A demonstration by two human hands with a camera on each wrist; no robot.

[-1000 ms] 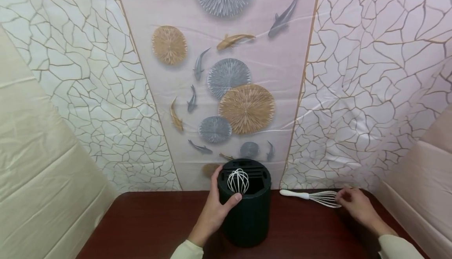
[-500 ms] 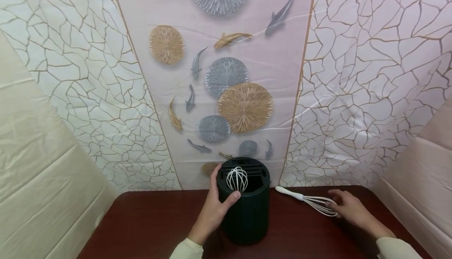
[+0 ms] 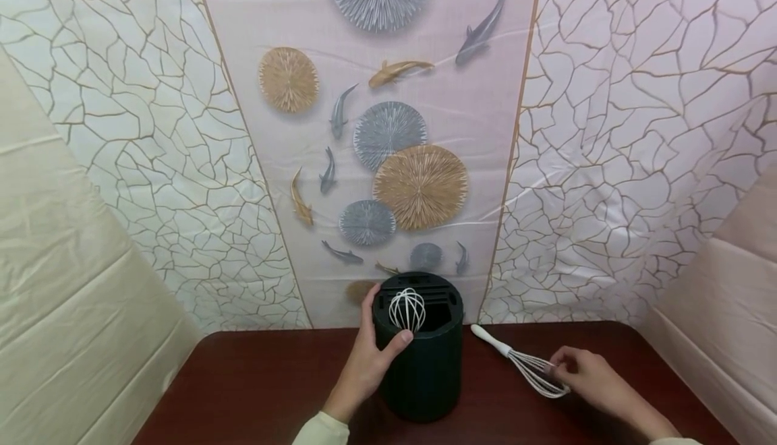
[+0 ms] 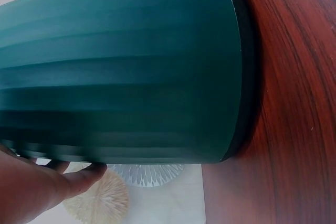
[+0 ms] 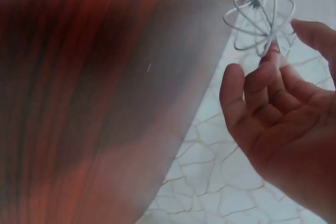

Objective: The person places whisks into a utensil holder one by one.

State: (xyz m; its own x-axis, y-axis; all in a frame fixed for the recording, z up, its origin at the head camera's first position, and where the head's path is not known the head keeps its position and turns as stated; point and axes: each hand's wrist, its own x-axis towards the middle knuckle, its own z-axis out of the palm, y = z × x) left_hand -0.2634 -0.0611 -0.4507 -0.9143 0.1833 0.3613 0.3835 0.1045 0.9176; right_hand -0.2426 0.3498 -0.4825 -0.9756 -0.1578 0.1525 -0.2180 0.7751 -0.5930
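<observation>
Left hand: the person's left hand (image 3: pixel 364 357) is clasped around the left side of the holder, thumb at the front by the rim, fingers along the far side.
Holder: a dark green holder (image 3: pixel 425 377), round and ribbed, stands upright on the table, slots and a wider opening in its black top.
Upright whisk: a white whisk (image 3: pixel 408 310) stands in the holder with its wire head up, just beside the left thumb; its lower part is hidden from me.
Right hand: the right hand (image 3: pixel 591 374) has thumb and forefinger pinching the wires of the loose whisk, the other fingers bent.
Loose whisk: the second one, the loose whisk (image 3: pixel 504 348), is right of the holder, aslant, its white handle pointing back towards the holder and its wires towards the person; whether the wire end touches the wood I can't tell.
Table: dark red wood, the table (image 3: pixel 273 377) has rounded back corners.
Cloth: behind it hangs a pale cloth (image 3: pixel 340 40) printed with fish, round discs and gold crackle lines.
Sleeve: a cream sleeve (image 3: pixel 322 429) ends at the left wrist.
</observation>
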